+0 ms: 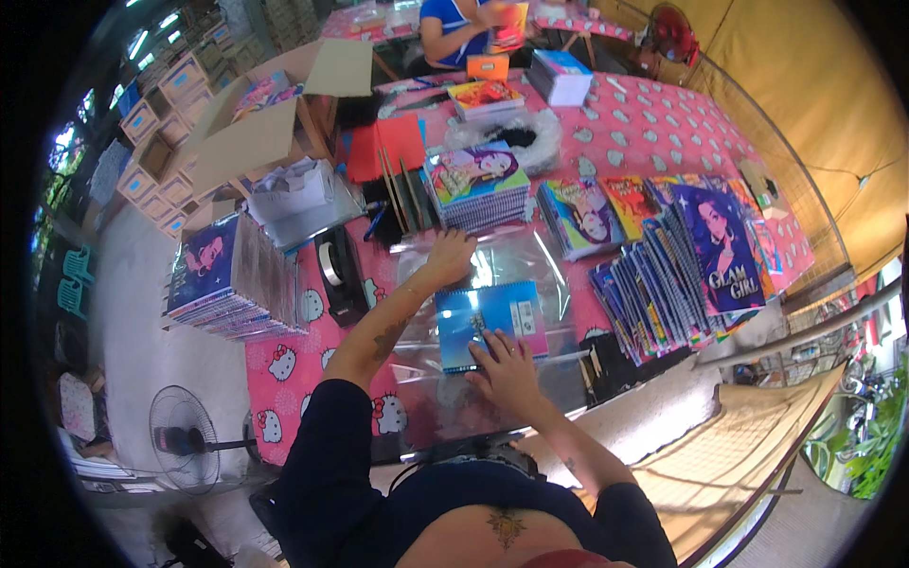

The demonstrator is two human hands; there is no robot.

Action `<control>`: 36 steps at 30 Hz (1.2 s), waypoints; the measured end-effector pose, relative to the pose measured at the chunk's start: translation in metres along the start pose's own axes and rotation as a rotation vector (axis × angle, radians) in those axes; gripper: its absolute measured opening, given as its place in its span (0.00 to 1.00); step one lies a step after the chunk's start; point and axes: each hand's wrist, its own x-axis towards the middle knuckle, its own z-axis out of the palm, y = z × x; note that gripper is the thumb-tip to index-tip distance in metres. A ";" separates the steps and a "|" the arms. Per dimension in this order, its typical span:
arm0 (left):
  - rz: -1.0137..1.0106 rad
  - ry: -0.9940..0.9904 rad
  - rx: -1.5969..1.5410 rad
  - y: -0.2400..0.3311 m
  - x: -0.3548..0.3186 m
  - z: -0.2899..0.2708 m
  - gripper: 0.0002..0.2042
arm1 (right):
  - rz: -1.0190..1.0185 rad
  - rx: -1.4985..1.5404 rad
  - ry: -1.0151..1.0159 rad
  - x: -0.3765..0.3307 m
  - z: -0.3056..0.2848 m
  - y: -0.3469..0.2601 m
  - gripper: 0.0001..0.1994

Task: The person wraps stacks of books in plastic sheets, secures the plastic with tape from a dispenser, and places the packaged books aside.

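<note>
A spiral notebook with a blue and pink back cover lies flat on clear plastic sheets in front of me. My right hand rests on its lower part, fingers spread. Beyond the notebook, my left hand is at the far edge of the plastic, its fingers bent together there; the fingertips are partly hidden. Just past that hand stands a stack of colourful spiral notebooks.
A tape dispenser and a tall notebook stack stand left. More notebooks lean in rows at right. Behind are an open carton, red sheets and a plastic-wrapped roll. Across the table, another person holds a notebook.
</note>
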 end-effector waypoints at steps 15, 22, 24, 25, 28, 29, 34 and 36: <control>-0.192 -0.002 -0.262 0.062 -0.044 -0.060 0.19 | -0.054 0.024 -0.035 -0.001 -0.001 0.002 0.29; -0.301 0.239 -0.298 0.134 -0.105 -0.041 0.12 | -0.079 0.004 -0.063 -0.007 0.013 -0.004 0.37; -0.314 0.234 -0.318 0.154 -0.115 -0.040 0.10 | -0.076 -0.042 -0.121 -0.005 0.018 -0.001 0.38; -0.299 0.285 -0.272 0.157 -0.121 -0.030 0.10 | -0.085 -0.078 -0.179 -0.005 0.017 -0.001 0.39; -0.282 0.312 -0.175 0.163 -0.122 -0.020 0.11 | -0.125 -0.108 -0.179 -0.004 0.022 0.011 0.37; -0.255 0.346 -0.141 0.164 -0.121 -0.018 0.10 | -0.142 -0.105 -0.149 -0.003 0.024 0.014 0.36; -0.538 0.129 -0.496 0.159 -0.127 -0.029 0.09 | 0.086 0.330 -0.360 0.026 0.012 0.045 0.28; -0.569 0.097 -0.507 0.156 -0.125 -0.038 0.09 | 0.175 0.375 -0.157 0.052 -0.005 0.071 0.24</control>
